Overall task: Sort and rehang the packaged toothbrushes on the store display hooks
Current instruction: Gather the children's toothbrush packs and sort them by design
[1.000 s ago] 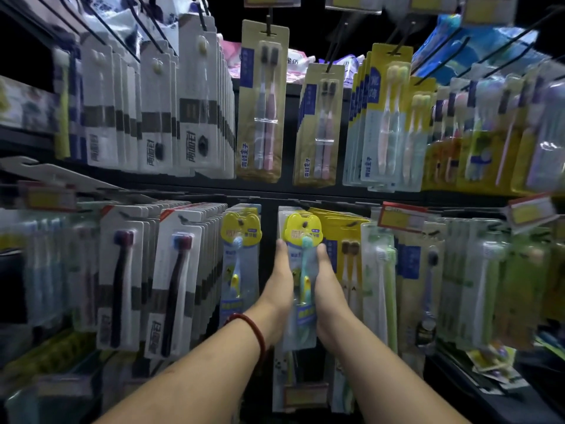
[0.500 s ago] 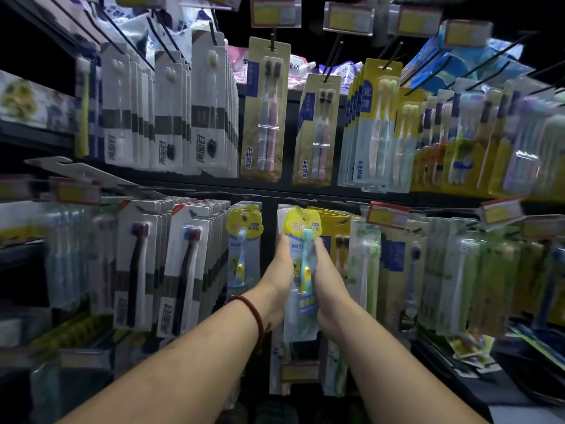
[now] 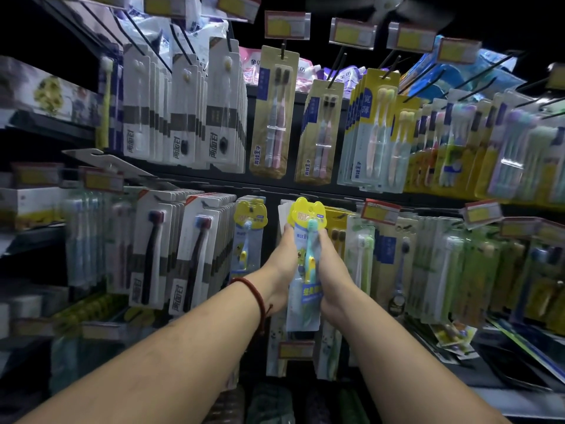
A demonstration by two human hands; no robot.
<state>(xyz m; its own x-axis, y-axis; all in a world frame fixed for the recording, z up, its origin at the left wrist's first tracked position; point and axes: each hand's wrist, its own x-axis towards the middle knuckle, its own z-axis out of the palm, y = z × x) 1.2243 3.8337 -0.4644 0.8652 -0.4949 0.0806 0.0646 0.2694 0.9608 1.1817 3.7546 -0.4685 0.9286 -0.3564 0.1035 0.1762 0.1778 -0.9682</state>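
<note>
- Tilted up and pushed in closer since the earlier frames. More of the top-row price tags in view now, with both forearms stretched further toward the display.
- Kept the kids' toothbrush pack [image 3: 307, 270] in the same lower-row slot throughout. Now leaning its yellow header a little to the left rather than square-on.
- Level with the matching yellow-header pack [image 3: 250, 228] one hook to the left.
- Pinching the pack's left edge with the left hand [image 3: 282, 263] and its right edge with the right hand [image 3: 333, 270].
- Showing fingertips [image 3: 287, 230] straight and pressed together just under the header. Cannot tell how the rest lie behind the card.
- Wearing a red cord bracelet [image 3: 257, 298] on the left wrist.
- Holding the pack in front of a stack of white-backed packs [image 3: 282, 209]. No hook tip visible there, so cannot tell whether the header hole is threaded yet.
- Judged step: lining the header hole up with the hook. Rehang not finished while both hands grip.
- Probably calls for straightening the tilt, sliding the card back, then letting go.
- Risk: snagging the crooked header or knocking neighbouring packs.
- Also spotted loose packs [image 3: 452, 335] lying on the shelf at lower right, so likely more sorting left.
</note>
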